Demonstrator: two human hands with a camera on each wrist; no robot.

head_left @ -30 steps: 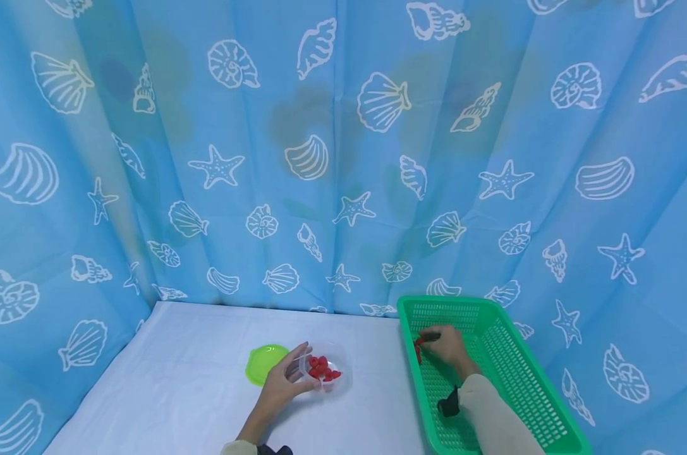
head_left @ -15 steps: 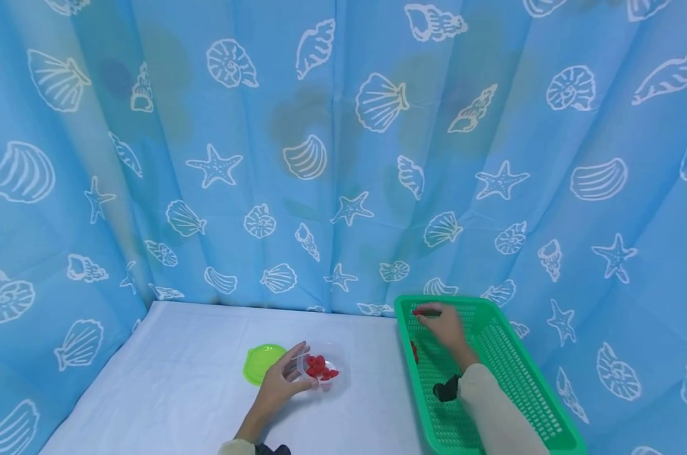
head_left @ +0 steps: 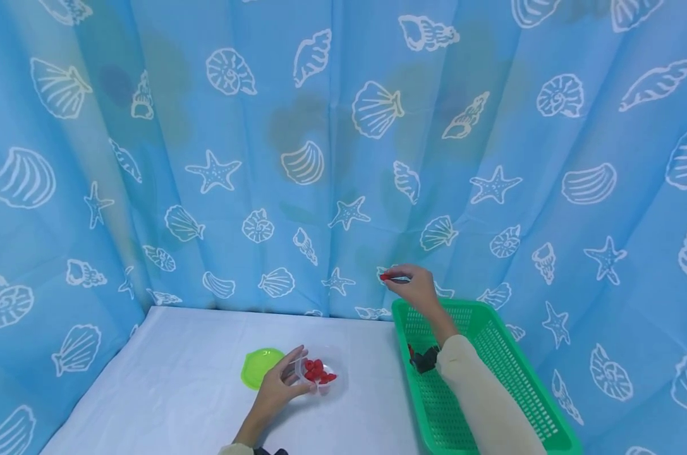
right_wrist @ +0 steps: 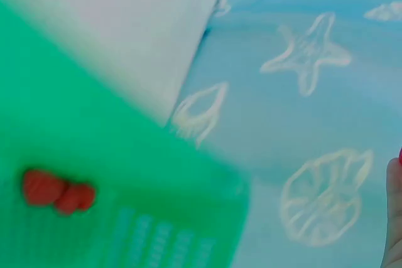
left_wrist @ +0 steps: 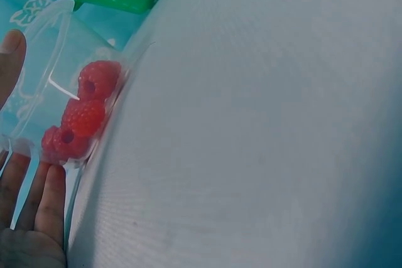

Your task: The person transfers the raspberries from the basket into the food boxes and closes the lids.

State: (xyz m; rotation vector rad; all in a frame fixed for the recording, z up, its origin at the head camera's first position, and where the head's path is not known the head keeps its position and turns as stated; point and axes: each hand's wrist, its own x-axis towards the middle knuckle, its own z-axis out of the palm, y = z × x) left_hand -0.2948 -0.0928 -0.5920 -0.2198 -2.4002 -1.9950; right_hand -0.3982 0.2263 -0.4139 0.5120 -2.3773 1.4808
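On the white table, my left hand (head_left: 277, 385) holds a clear plastic container (head_left: 340, 365) between thumb and fingers. Several red raspberries (left_wrist: 85, 117) lie at its bottom. A bright green lid (head_left: 255, 370) rests flat just left of that hand. My right hand (head_left: 421, 289) pinches a red raspberry (head_left: 383, 277) at its fingertips, raised above the far left corner of a green basket (head_left: 508, 360). The right wrist view catches only a fingertip and a sliver of red. Inside the basket, a few raspberries (right_wrist: 47, 187) sit near the left wall, partly hidden by the wrist camera in the head view.
A blue curtain (head_left: 286, 208) with white shell drawings hangs behind and along both sides of the table (head_left: 172, 379). The basket's raised, perforated walls stand at the table's right. Black wrist-camera gear (head_left: 425, 359) hangs under the right forearm.
My right hand has lifted out of the basket with one raspberry, moving up and to the left over the far rim. The left hand keeps its hold on the container.
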